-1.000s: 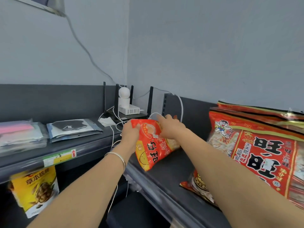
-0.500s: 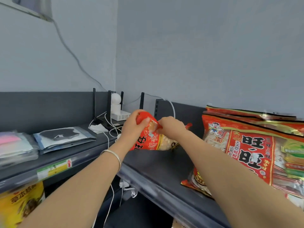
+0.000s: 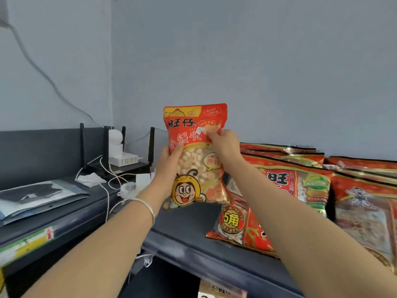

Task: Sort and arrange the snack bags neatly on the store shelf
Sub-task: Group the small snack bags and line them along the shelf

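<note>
1. Raised from its earlier low, tilted position, the snack bag (image 3: 194,168) is now being held upright above the shelf (image 3: 189,231), with its front facing the camera.
2. The left hand (image 3: 168,168) is gripping the bag's left edge, the thumb lying on the front and the fingers wrapping behind.
3. The right hand (image 3: 226,145) is pinching the bag's upper right part, its fingertips (image 3: 211,134) closing together on the film.
4. Large red bags (image 3: 287,190) are lying just to the right of the snack bag. Whether its lower edge is touching them cannot be told.
</note>
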Action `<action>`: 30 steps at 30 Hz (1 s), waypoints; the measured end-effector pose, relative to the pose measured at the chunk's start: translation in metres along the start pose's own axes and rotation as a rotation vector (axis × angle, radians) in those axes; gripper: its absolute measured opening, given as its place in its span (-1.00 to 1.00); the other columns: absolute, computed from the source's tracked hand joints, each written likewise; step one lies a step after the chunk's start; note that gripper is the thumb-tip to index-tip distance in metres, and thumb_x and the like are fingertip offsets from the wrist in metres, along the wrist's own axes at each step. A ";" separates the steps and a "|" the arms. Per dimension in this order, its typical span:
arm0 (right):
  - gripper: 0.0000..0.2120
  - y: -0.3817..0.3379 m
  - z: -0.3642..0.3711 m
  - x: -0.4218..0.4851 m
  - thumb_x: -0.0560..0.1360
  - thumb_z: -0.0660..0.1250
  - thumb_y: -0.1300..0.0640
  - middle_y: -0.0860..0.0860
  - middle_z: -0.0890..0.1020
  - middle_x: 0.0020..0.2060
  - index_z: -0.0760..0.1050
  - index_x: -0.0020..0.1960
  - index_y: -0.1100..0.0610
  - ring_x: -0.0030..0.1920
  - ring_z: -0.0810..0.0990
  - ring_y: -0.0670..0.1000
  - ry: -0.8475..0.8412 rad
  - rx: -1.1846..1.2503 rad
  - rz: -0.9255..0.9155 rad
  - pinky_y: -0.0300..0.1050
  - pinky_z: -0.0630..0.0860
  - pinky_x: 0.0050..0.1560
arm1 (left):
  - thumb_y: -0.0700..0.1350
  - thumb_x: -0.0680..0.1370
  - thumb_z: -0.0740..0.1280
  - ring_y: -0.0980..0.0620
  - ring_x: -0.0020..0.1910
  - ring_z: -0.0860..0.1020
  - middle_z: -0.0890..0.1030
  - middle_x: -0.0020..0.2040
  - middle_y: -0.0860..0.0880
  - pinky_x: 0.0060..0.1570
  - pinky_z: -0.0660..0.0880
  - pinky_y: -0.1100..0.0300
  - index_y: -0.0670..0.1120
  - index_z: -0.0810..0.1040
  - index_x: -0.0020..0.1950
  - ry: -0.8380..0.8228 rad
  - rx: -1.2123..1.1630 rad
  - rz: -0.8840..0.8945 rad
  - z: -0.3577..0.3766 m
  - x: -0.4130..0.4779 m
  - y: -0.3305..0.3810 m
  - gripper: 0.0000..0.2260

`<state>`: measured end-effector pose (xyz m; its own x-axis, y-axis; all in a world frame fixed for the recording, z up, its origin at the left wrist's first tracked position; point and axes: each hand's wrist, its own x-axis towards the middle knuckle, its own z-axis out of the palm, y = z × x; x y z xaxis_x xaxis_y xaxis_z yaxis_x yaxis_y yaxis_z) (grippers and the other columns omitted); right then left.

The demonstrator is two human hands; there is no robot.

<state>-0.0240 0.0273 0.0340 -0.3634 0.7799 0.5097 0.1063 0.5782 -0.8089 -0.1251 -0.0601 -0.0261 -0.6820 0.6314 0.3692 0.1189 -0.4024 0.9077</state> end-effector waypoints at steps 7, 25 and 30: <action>-0.69 0.007 -0.098 -0.005 0.53 0.26 -0.09 0.13 0.68 -0.11 0.53 -0.11 0.16 -0.10 0.66 0.17 0.148 0.039 0.045 0.20 0.60 0.00 | 0.17 0.56 0.22 -0.01 0.01 0.62 0.61 0.10 -0.04 0.06 0.56 0.00 0.00 0.40 0.23 -0.097 -0.033 0.100 0.095 -0.020 0.018 -0.65; -0.78 0.086 -0.520 -0.157 0.57 0.22 -0.05 0.07 0.67 -0.08 0.49 -0.08 0.08 -0.09 0.67 0.11 0.700 -0.071 0.259 0.13 0.61 0.04 | 0.20 0.51 0.27 0.09 0.00 0.56 0.57 0.06 0.05 -0.11 0.45 0.20 -0.02 0.37 0.26 -0.724 -0.222 0.003 0.461 -0.260 0.036 -0.57; -0.73 0.107 -0.603 -0.201 0.57 0.21 -0.05 0.14 0.67 -0.07 0.51 -0.09 0.14 -0.06 0.66 0.16 0.854 -0.112 0.332 0.20 0.58 0.05 | 0.22 0.34 0.39 0.03 0.06 0.56 0.56 0.11 0.01 0.10 0.46 0.07 -0.03 0.31 0.32 -0.952 -0.233 -0.056 0.535 -0.314 0.033 -0.35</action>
<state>0.6182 0.0772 0.0218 0.5031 0.7964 0.3357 0.1878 0.2784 -0.9419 0.4791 0.0823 -0.0052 0.1967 0.8830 0.4262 -0.1106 -0.4120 0.9045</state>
